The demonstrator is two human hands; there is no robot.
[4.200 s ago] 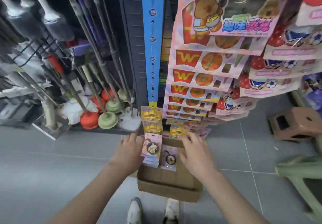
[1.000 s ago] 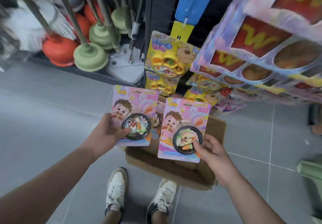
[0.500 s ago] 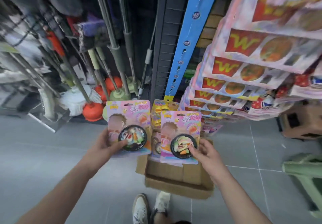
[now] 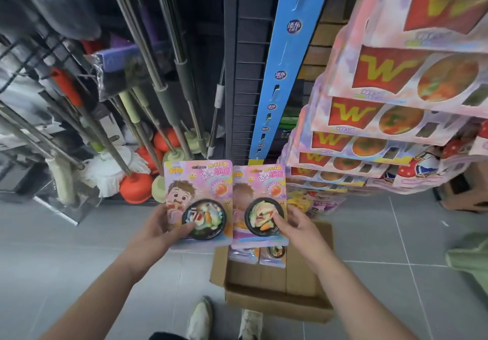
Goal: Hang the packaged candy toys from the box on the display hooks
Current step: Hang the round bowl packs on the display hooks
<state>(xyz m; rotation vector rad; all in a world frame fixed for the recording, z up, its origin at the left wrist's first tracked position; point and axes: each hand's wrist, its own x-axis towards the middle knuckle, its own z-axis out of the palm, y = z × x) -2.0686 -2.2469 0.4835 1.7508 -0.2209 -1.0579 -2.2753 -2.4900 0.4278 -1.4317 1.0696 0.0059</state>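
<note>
Head view, centre frame: left hand (image 4: 158,227) grips one pink carded candy-toy pack with black bowl blister (image 4: 198,181), and right hand (image 4: 298,223) grips a second matching pack (image 4: 260,183). Both are upright above the open brown cardboard box (image 4: 277,305), lower centre. Spare packs (image 4: 272,259) lie inside. Blue slotted hanging strip (image 4: 280,75), upper centre: visible slots bare. My read: early stage, neither pack hung yet.

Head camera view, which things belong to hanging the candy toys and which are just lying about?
Job: left hand gripping first candy pack; right hand gripping second candy pack; cardboard box; spare packs inside it; blue display strip.
Lying about: orange plunger; white mop; W-logo packs; green stool.
</note>
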